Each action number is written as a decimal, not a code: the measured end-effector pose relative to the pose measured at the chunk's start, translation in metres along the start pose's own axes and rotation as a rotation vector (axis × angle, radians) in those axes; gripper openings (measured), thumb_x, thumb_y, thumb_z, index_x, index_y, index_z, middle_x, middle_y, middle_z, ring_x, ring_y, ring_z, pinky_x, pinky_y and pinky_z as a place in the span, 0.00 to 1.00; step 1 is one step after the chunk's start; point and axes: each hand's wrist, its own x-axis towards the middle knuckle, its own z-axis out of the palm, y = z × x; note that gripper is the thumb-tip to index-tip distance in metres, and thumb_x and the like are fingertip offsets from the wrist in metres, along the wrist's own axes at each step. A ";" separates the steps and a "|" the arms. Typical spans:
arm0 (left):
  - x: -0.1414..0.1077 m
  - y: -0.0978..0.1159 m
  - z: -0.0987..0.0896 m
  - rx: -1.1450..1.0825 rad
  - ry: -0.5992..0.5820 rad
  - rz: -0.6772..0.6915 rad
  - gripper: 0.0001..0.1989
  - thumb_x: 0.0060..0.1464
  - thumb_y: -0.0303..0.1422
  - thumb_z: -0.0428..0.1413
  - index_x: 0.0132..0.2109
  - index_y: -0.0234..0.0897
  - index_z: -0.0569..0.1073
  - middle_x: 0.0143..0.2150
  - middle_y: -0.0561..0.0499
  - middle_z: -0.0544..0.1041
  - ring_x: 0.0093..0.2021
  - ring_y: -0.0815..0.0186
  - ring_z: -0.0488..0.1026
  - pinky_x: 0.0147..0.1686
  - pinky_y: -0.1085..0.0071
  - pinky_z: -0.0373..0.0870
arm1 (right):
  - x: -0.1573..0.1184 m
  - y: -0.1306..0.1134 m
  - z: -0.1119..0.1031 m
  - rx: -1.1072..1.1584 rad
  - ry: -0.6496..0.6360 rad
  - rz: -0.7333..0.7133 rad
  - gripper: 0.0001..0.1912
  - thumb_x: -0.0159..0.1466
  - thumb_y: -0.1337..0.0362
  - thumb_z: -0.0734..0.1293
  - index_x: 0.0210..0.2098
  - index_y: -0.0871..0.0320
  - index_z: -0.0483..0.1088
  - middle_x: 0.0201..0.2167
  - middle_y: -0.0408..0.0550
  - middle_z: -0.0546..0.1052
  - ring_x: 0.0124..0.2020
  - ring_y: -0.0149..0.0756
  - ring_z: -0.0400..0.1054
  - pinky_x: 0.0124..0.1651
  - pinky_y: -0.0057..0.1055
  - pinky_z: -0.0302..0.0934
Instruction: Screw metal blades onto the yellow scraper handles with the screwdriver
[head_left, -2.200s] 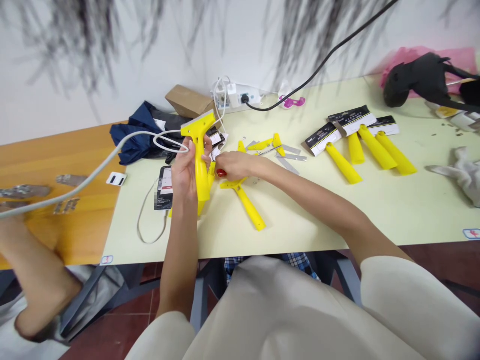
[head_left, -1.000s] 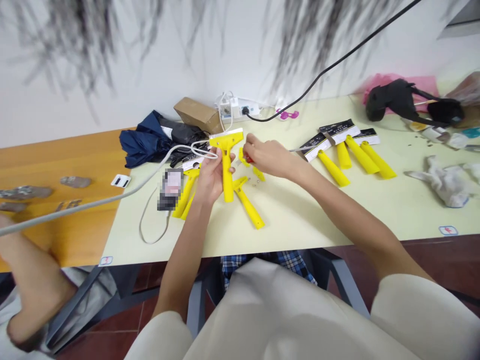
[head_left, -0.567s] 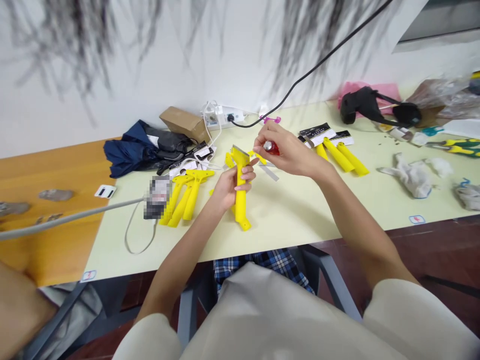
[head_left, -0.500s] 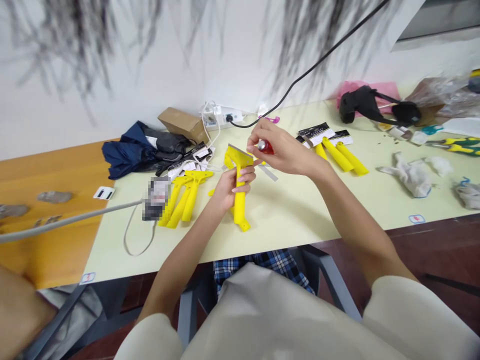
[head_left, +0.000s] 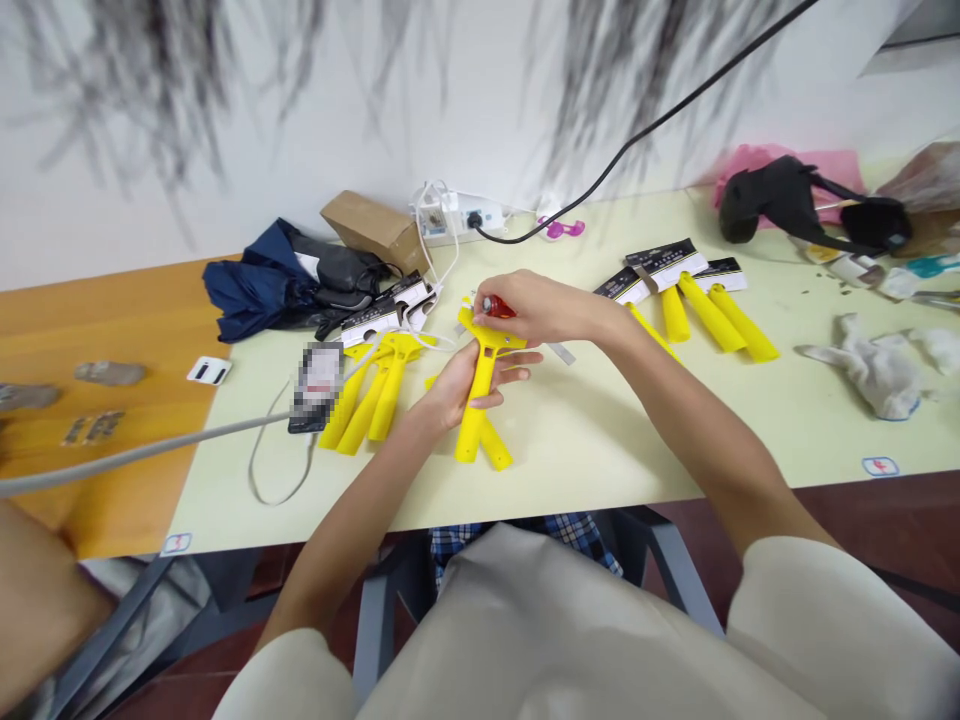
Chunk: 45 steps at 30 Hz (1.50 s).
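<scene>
My left hand (head_left: 454,390) grips the handle of a yellow plastic scraper (head_left: 475,405), its wide head pointing away from me. My right hand (head_left: 536,310) is closed on a small red-handled screwdriver (head_left: 496,307), just above the scraper's head. The screwdriver's shaft and tip are hidden by my fingers. A thin metal blade (head_left: 561,352) lies on the table to the right of my hands. Several yellow scrapers (head_left: 375,395) lie to the left, and several yellow handles (head_left: 712,320) lie to the right beside black-and-white packaging cards (head_left: 660,265).
The pale green table (head_left: 600,430) meets an orange wooden table (head_left: 112,440) on the left. A navy cloth (head_left: 277,290), cardboard box (head_left: 367,232), power strip (head_left: 457,212), pink bag (head_left: 787,170) and white gloves (head_left: 877,380) stand around. A grey cable crosses the left side.
The right hand has come down and leftward, bringing the red screwdriver over the scraper's head. The left hand has tilted the scraper, and the view has shifted slightly.
</scene>
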 end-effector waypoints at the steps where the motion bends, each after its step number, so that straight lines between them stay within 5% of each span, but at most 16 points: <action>1: 0.001 -0.002 -0.001 0.007 0.023 0.018 0.20 0.78 0.40 0.47 0.59 0.34 0.78 0.56 0.32 0.85 0.40 0.59 0.85 0.09 0.80 0.56 | 0.001 0.001 0.003 0.010 -0.001 0.001 0.06 0.75 0.67 0.67 0.39 0.58 0.72 0.34 0.46 0.76 0.32 0.34 0.62 0.37 0.34 0.51; 6: 0.002 -0.007 -0.006 0.027 0.055 0.085 0.21 0.79 0.41 0.46 0.59 0.35 0.79 0.58 0.33 0.85 0.45 0.58 0.85 0.10 0.80 0.57 | 0.008 0.006 0.016 0.059 0.043 -0.015 0.10 0.77 0.60 0.67 0.41 0.59 0.73 0.33 0.46 0.76 0.32 0.36 0.63 0.38 0.34 0.52; 19: -0.002 -0.012 -0.005 0.029 0.033 0.092 0.12 0.76 0.38 0.53 0.48 0.35 0.77 0.45 0.41 0.84 0.31 0.66 0.78 0.10 0.80 0.55 | 0.008 0.013 0.023 0.263 0.094 -0.062 0.06 0.73 0.62 0.70 0.47 0.57 0.72 0.40 0.48 0.80 0.37 0.38 0.70 0.41 0.33 0.60; 26: -0.004 -0.006 -0.004 -0.079 -0.011 0.034 0.13 0.75 0.36 0.51 0.49 0.34 0.77 0.42 0.40 0.82 0.30 0.66 0.76 0.10 0.79 0.59 | 0.001 0.011 0.010 0.290 0.115 -0.052 0.14 0.70 0.65 0.73 0.54 0.57 0.74 0.46 0.51 0.83 0.39 0.38 0.72 0.42 0.34 0.63; 37: -0.013 -0.003 0.003 -0.429 -0.032 0.000 0.25 0.73 0.31 0.51 0.73 0.33 0.70 0.45 0.38 0.78 0.36 0.64 0.79 0.17 0.82 0.66 | -0.014 0.005 -0.020 0.318 0.065 -0.221 0.05 0.69 0.68 0.74 0.45 0.58 0.80 0.42 0.47 0.84 0.39 0.37 0.72 0.44 0.35 0.63; 45: -0.017 -0.013 0.005 -0.441 0.002 0.096 0.18 0.72 0.26 0.52 0.65 0.38 0.74 0.45 0.41 0.79 0.37 0.67 0.81 0.17 0.86 0.62 | -0.024 -0.010 -0.027 0.294 0.055 -0.273 0.10 0.69 0.72 0.71 0.47 0.57 0.83 0.42 0.47 0.86 0.39 0.36 0.76 0.44 0.33 0.66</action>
